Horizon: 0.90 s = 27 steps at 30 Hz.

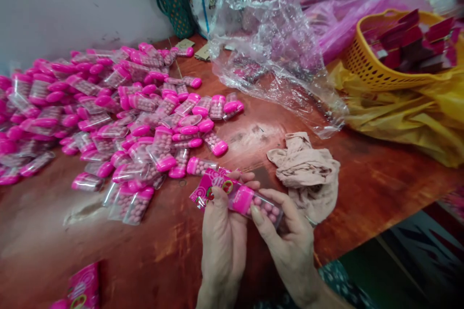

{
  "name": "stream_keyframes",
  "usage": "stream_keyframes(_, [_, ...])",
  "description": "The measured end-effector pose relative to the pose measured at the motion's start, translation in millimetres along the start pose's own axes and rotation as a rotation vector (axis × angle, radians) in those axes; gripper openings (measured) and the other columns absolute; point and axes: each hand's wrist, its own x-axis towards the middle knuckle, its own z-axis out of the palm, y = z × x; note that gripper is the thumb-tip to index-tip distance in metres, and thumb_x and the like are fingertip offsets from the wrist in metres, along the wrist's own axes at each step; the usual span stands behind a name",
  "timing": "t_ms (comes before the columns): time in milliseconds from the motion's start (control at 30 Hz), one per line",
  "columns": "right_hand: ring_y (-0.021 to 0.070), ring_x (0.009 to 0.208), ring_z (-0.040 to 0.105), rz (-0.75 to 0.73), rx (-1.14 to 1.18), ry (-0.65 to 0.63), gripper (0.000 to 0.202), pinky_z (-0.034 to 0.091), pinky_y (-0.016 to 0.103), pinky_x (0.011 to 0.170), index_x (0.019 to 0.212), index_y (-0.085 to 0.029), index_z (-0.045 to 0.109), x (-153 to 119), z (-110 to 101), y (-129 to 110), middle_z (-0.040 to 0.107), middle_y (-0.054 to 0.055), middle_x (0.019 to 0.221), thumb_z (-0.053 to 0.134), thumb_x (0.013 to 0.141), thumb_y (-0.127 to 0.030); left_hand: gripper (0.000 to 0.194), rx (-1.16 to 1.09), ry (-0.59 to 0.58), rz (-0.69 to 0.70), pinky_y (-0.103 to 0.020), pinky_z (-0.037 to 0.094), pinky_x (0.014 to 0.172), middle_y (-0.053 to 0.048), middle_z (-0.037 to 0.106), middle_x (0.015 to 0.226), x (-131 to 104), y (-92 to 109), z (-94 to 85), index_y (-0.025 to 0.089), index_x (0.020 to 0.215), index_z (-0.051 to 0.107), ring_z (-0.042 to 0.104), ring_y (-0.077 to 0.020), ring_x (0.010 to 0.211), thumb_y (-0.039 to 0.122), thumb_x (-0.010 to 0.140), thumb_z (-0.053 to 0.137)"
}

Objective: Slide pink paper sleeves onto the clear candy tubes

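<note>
Fingers of my right hand (292, 236) close around the pink-capped container (267, 209) above the table (152, 260); my left hand (224, 236) pinches the printed pink sleeve (208, 186) at its capped end. Bare reddish surface opens leftward; the heap of containers (119, 108) lies beyond, a crumpled cloth (308, 171) just right, pale wall (72, 2) behind.

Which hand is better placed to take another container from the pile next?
Probably your left hand: it's nearer the pile, though holding a printed pink wrapper. Your right hand is farther away, gripping a container.
</note>
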Motion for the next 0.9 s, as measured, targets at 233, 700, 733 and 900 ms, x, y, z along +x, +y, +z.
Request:
stream_keyframes(233, [0.0154,0.075,0.065,-0.018,-0.044,0.015,0.021,0.052,0.022,0.065,0.100,-0.021,0.058,3,1,2,0.068,0.002,0.088,0.062,0.079,-0.021,0.024,0.076,-0.045,-0.052,-0.037,0.047,0.086,-0.011,0.069,0.093,2,-5,-1.8,0.012,0.088,0.069,0.062,-0.0239,0.094,0.031,0.083,0.054])
stream_keyframes(700, [0.0089,0.054,0.050,0.147,0.115,-0.166,0.012,0.042,0.018,0.050,0.086,-0.019,0.053,-5,7,1,0.051,-0.004,0.063,0.052,0.086,-0.031,0.037,0.036,-0.098,-0.094,-0.039,0.047,0.085,-0.012,0.070,0.093,-3,-2,-11.6,0.015,0.092,0.069,0.062,-0.0261,0.094,0.046,0.082,0.050])
stream_keyframes(733, [0.0094,0.057,0.052,0.131,0.090,-0.140,0.011,0.043,0.018,0.052,0.088,-0.019,0.053,-4,7,1,0.053,-0.004,0.065,0.052,0.086,-0.030,0.035,0.024,-0.099,-0.095,-0.039,0.047,0.085,-0.011,0.070,0.093,-3,-4,-11.3,0.016,0.094,0.068,0.062,-0.0256,0.095,0.044,0.083,0.050])
stream_keyframes(900, [0.0112,0.063,0.059,0.057,-0.009,-0.125,0.010,0.047,0.019,0.057,0.094,-0.020,0.053,0,4,5,0.061,-0.001,0.073,0.053,0.085,-0.027,0.024,0.067,-0.071,-0.088,-0.039,0.046,0.087,-0.011,0.070,0.094,-1,-12,-10.1,0.015,0.090,0.070,0.061,-0.0254,0.097,0.032,0.083,0.055])
